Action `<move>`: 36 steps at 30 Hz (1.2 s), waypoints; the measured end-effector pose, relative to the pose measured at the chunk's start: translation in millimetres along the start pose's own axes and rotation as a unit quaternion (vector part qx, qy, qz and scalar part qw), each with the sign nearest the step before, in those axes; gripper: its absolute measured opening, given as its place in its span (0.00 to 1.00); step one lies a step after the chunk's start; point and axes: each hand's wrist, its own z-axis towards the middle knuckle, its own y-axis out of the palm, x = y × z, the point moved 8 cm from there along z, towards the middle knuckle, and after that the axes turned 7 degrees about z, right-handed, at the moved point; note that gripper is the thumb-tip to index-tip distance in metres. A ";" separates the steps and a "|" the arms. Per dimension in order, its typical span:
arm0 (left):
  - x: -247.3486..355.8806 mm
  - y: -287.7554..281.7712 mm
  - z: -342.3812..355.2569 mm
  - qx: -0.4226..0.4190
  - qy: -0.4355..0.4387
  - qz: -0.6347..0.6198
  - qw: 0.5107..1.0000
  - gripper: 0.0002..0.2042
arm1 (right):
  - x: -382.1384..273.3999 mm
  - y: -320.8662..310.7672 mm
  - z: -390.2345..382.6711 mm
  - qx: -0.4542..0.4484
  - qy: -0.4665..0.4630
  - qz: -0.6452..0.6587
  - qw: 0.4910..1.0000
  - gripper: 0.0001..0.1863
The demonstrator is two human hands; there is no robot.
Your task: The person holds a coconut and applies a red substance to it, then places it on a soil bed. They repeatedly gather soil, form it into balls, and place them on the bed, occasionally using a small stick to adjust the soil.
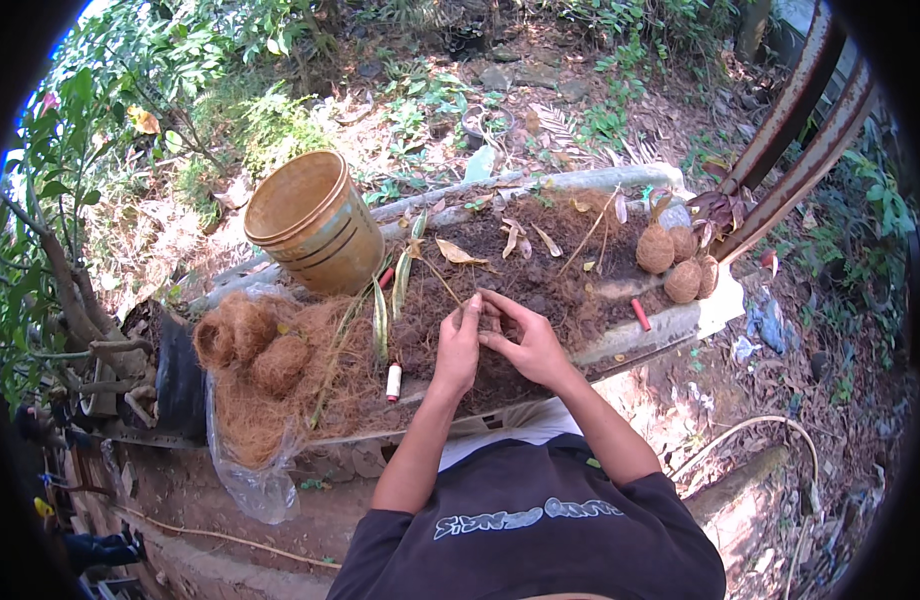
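Over the dark soil and loose fibre (540, 235), my left hand (458, 348) and my right hand (532, 348) meet with their fingertips close together. Both are closed in a pinch, and whatever sits between the fingers is too small or hidden to name. A thin brown stalk (441, 279) runs up and left from the left fingertips; whether it is held or lies behind them I cannot tell. A white thread spool with red ends (394, 382) stands left of my left wrist. Right of my right hand lies a red tube (641, 314). Long green-and-cream leaves (381, 322) lie to the left.
A brown plastic bucket (315, 225) stands at the back left. Coconut fibre (315, 365) with several rough fibre balls (280, 365) spreads on a clear plastic sheet (255, 490). Several neater fibre balls (655, 249) sit by rusty metal bars (795, 165) on the right.
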 end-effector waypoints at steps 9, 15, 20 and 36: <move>4.0 2.9 -4.2 0.008 -0.060 -0.085 0.995 0.14 | -62.8 12.4 -27.2 -0.038 -0.374 -0.383 0.844 0.19; -14.9 5.2 1.1 -0.054 -0.055 -0.058 0.995 0.14 | -66.8 4.1 -30.5 0.022 -0.421 -0.379 0.824 0.12; -2.6 5.9 0.0 -0.031 -0.021 -0.021 0.999 0.13 | -63.3 4.6 -33.0 0.065 -0.418 -0.362 0.831 0.13; -7.3 -7.0 2.0 0.045 0.053 -0.124 0.990 0.13 | -45.5 3.3 -24.6 0.107 -0.339 -0.287 0.889 0.20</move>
